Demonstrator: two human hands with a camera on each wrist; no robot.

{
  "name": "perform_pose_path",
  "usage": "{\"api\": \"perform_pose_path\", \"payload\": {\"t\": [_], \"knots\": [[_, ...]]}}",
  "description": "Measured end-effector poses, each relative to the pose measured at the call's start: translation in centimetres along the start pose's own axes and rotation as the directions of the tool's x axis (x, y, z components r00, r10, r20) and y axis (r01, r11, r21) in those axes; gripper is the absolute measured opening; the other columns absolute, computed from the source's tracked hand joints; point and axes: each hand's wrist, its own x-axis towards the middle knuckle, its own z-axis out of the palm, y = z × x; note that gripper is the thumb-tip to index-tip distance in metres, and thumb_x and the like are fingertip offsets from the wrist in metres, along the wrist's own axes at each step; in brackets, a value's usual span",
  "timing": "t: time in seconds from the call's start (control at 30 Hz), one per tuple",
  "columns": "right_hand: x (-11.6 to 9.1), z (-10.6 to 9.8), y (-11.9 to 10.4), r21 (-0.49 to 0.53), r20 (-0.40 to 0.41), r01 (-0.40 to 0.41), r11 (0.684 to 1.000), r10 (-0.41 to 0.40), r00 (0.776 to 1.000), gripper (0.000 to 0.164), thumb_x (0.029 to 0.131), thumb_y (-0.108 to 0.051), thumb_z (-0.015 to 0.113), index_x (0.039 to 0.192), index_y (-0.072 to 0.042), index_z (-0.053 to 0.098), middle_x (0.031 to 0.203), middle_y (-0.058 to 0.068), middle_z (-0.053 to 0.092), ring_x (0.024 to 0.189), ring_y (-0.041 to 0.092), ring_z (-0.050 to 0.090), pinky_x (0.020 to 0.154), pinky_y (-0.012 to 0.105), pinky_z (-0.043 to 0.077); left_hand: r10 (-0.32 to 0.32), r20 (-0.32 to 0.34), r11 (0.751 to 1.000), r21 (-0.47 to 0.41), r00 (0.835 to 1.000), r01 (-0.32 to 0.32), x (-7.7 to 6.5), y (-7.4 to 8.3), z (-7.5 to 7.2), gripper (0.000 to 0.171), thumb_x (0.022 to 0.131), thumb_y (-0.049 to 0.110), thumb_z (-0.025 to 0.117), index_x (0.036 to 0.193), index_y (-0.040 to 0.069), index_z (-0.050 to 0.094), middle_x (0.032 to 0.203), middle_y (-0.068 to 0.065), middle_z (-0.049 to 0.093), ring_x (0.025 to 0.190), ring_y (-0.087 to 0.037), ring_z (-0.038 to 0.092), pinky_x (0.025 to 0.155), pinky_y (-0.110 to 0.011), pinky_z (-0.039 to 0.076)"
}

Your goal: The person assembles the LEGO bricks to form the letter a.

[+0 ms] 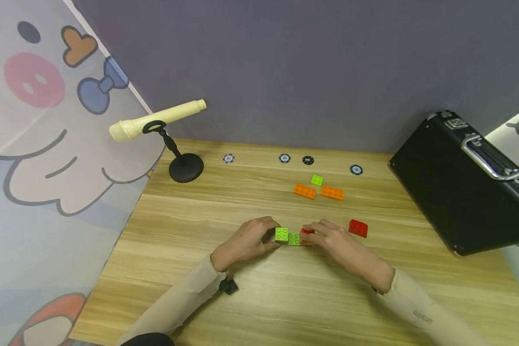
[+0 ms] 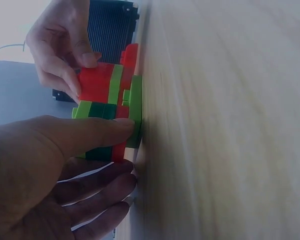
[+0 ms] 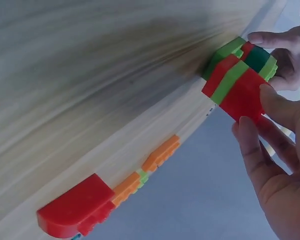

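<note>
My left hand grips a stack of toy building bricks between thumb and fingers. That stack has light green on top, dark green below and a red layer under those. It stands on a green base brick, whose bare studs show between my hands in the head view. At the other end my right hand pinches a second stack by its red upper brick. A light green layer and another red layer lie under that brick. This stack's lower end is right beside the green base brick.
Beyond my hands lie two orange bricks and a small light green brick. A red brick is right of my right hand. Poker chips line the back. A microphone on a stand and a black case flank them.
</note>
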Motion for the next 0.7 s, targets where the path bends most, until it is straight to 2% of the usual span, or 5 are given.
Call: {"api": "perform_pose_path", "payload": {"t": [0.23, 0.4, 0.5, 0.6, 0.7], "knots": [[0.1, -0.3, -0.1, -0.014, 0.020, -0.004, 1.000, 0.005, 1.000, 0.031, 0.081, -0.014, 0.079, 0.111, -0.020, 0.074, 0.116, -0.002, 0.068, 0.097, 0.013, 0.063, 0.072, 0.028, 0.059, 0.000, 0.003, 1.000, 0.006, 1.000, 0.000, -0.2, 0.1, -0.1, 0.037, 0.085, 0.029, 0.077, 0.118, 0.014, 0.067, 0.107, 0.005, 0.067, 0.093, -0.006, 0.062, 0.084, -0.026, 0.054], [1.0, -1.0, 0.5, 0.025, 0.057, -0.016, 1.000, 0.015, 0.998, 0.028, 0.088, -0.032, 0.073, 0.115, -0.021, 0.072, 0.114, -0.006, 0.068, 0.099, 0.010, 0.065, 0.076, 0.029, 0.058, 0.007, -0.011, 1.000, 0.003, 1.000, -0.007, -0.3, 0.1, 0.1, 0.037, 0.085, 0.030, 0.077, 0.117, 0.014, 0.067, 0.106, 0.006, 0.067, 0.094, -0.006, 0.062, 0.084, -0.025, 0.053], [1.8, -1.5, 2.4, 0.073, 0.060, -0.048, 0.996, 0.043, 0.997, 0.029, 0.092, -0.035, 0.068, 0.117, -0.019, 0.071, 0.115, -0.005, 0.068, 0.101, 0.010, 0.067, 0.082, 0.031, 0.058, 0.014, -0.017, 1.000, 0.006, 1.000, -0.013, -0.2, -0.1, 0.3, 0.037, 0.085, 0.030, 0.077, 0.117, 0.014, 0.067, 0.106, 0.006, 0.067, 0.094, -0.005, 0.061, 0.083, -0.025, 0.053], [2.8, -1.6, 5.1, 0.089, 0.040, -0.074, 0.993, 0.071, 0.997, 0.026, 0.092, -0.028, 0.069, 0.113, -0.013, 0.072, 0.111, 0.002, 0.071, 0.096, 0.016, 0.070, 0.078, 0.034, 0.059, 0.016, -0.014, 1.000, 0.005, 1.000, -0.016, -0.1, -0.2, 0.4, 0.038, 0.085, 0.031, 0.077, 0.118, 0.014, 0.067, 0.106, 0.006, 0.067, 0.093, -0.004, 0.061, 0.082, -0.024, 0.053], [3.9, -1.6, 7.9, 0.086, 0.059, -0.139, 0.987, 0.134, 0.989, 0.024, 0.091, -0.023, 0.070, 0.110, -0.008, 0.072, 0.110, 0.008, 0.071, 0.095, 0.024, 0.071, 0.077, 0.039, 0.059, 0.016, -0.012, 1.000, 0.005, 1.000, -0.016, -0.1, -0.2, 0.3, 0.038, 0.085, 0.030, 0.077, 0.118, 0.014, 0.067, 0.105, 0.006, 0.067, 0.092, -0.004, 0.060, 0.081, -0.023, 0.053]]}}
